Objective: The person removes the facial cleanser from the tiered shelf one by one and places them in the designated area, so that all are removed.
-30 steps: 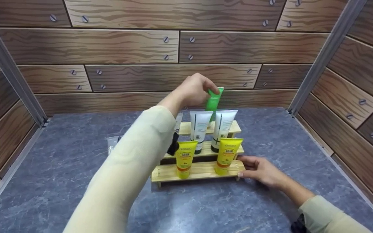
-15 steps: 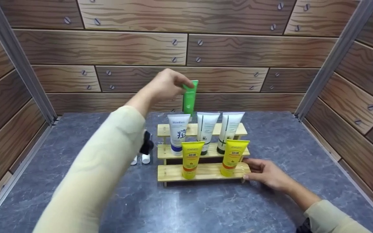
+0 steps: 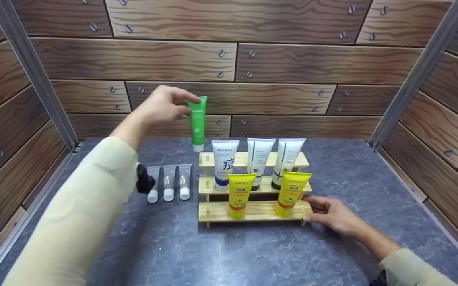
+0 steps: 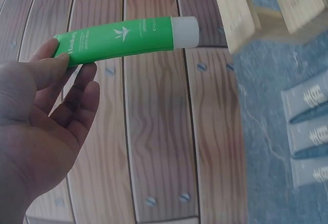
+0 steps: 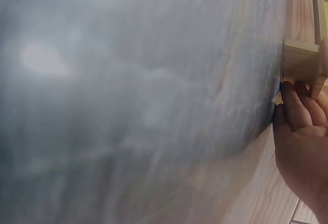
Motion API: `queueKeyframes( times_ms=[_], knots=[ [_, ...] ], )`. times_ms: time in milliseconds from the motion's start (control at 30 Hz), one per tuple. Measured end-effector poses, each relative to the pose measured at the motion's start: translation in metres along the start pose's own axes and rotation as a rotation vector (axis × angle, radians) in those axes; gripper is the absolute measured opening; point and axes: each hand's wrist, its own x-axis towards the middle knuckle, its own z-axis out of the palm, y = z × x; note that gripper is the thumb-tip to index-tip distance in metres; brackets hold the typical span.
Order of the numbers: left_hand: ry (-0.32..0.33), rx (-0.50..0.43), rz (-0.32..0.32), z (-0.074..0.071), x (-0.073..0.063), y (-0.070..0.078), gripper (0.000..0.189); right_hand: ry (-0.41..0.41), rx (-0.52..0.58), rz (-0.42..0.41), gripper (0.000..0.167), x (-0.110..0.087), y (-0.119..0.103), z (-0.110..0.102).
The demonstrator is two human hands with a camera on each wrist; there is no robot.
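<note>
My left hand (image 3: 165,104) pinches a green squeeze tube (image 3: 198,123) by its flat top end, between thumb and fingers. The tube hangs white cap down, raised just behind and left of the three-tier wooden rack (image 3: 215,214). In the left wrist view the green tube (image 4: 123,40) lies crosswise, its cap toward the rack. My right hand (image 3: 334,216) holds the right end of the rack's lowest tier, thumb in front and fingers behind. On the middle tier stand a white tube with blue lettering (image 3: 226,159) and two white tubes with dark caps (image 3: 261,159). Two yellow tubes (image 3: 241,194) stand on the lowest tier.
Left of the rack, three grey tubes with white caps (image 3: 168,182) lie side by side on the dark marbled table (image 3: 221,254). Wood-patterned walls (image 3: 133,59) with grey corner posts enclose the back and sides.
My left hand has carried the green tube leftward from behind the rack's top tier, past its left end. The grey tubes have come into sight. My right hand keeps its hold on the rack.
</note>
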Motion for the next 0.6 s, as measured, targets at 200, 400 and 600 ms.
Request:
queueKeyframes(
  times_ms=[200, 400, 600],
  knots=[
    [0.037, -0.065, -0.048, -0.015, -0.016, -0.022, 0.033, -0.006, 0.021, -0.005, 0.077, 0.000, 0.001, 0.000],
    [0.069, -0.115, -0.076, -0.028, -0.032, -0.045, 0.035, -0.004, 0.010, 0.006, 0.078, 0.001, 0.000, 0.000],
    [0.086, -0.128, -0.093, -0.041, -0.047, -0.067, 0.038, 0.000, -0.010, 0.013, 0.079, 0.000, -0.002, 0.000]
  ],
)
